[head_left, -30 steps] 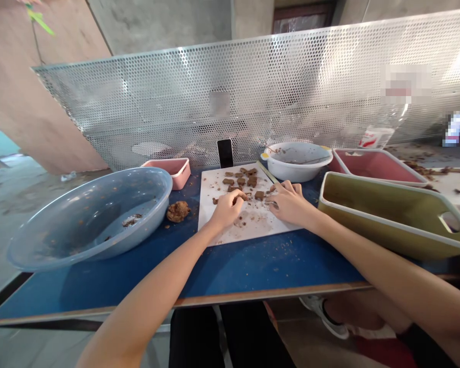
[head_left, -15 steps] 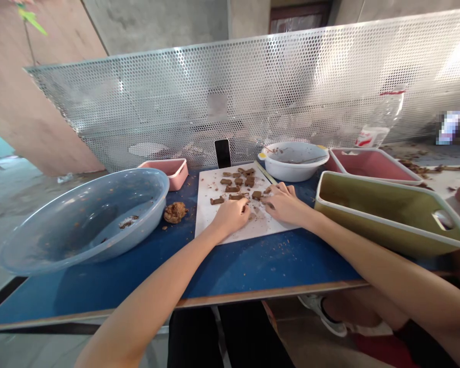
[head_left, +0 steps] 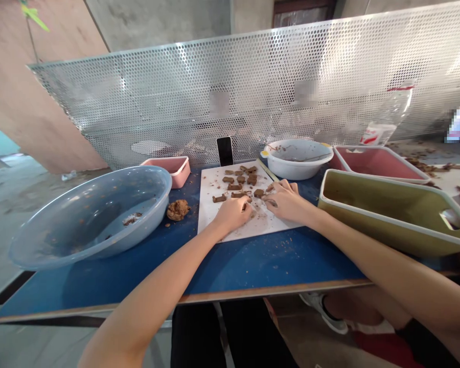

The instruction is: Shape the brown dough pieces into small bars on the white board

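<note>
My left hand point(head_left: 234, 212) rests over the near part of a white board point(head_left: 210, 223), its fingers curled in. Whatever lies under those fingertips is hidden. Facing it from the right, my right hand point(head_left: 289, 203) has its fingers bent and drawn together, low over the board beside a small brown clay-like block point(head_left: 258, 192). I cannot make out what it pinches. Several more brown pieces lie in rough rows farther back, among them a bone-shaped piece point(head_left: 219, 198) left of my left hand. Crumbs are scattered between the hands.
A big blue basin point(head_left: 99, 249) and a brown lump point(head_left: 178, 209) are on the left. Behind stand a pink box point(head_left: 181, 174), a phone point(head_left: 225, 152) and a white basin point(head_left: 301, 168). An olive bin point(head_left: 387, 225) and a pink bin point(head_left: 387, 163) flank my right arm.
The view has swung slightly left, so everything sits a little farther right in it. Both hands stay nearly where they were over the board, fingers still bent.
</note>
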Available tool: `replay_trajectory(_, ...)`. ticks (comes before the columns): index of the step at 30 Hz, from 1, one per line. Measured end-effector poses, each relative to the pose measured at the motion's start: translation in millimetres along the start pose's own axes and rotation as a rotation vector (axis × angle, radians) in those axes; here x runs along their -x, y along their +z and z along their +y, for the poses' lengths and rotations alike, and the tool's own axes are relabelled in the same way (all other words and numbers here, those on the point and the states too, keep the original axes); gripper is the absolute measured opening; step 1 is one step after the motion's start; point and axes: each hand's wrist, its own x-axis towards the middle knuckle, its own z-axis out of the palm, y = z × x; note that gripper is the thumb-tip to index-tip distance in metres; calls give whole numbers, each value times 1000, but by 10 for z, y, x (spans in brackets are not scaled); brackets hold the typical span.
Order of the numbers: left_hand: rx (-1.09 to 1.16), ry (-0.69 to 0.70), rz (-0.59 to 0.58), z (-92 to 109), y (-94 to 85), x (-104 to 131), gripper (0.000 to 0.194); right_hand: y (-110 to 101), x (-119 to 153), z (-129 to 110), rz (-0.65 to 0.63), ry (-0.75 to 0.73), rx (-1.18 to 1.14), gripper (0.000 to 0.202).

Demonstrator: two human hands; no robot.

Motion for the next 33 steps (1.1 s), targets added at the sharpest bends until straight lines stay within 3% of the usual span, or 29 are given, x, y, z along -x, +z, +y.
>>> replay_trajectory(9,7,-30,54,-19,-63,17,48,-2,-76,-120,256,46,-35,32)
replay_trajectory(14,36,-18,58,-50,-88,16,43,-23,-94,-115,282,97,-16,32)
replay_trajectory(19,-1,-41,-21,-87,-85,21,38,-76,-112,-33,156,328,87,38)
replay_trajectory(23,-4,-20,-30,-150,-58,27,37,-156,-118,-25,-56,482,132,33)
replay_trajectory(28,32,44,-72,-223,-8,24,35,-200,-139,-47,-272,555,83,36)
replay_trajectory(33,29,80,-37,-253,28,34,35,-204,-149,-48,-295,554,63,38)
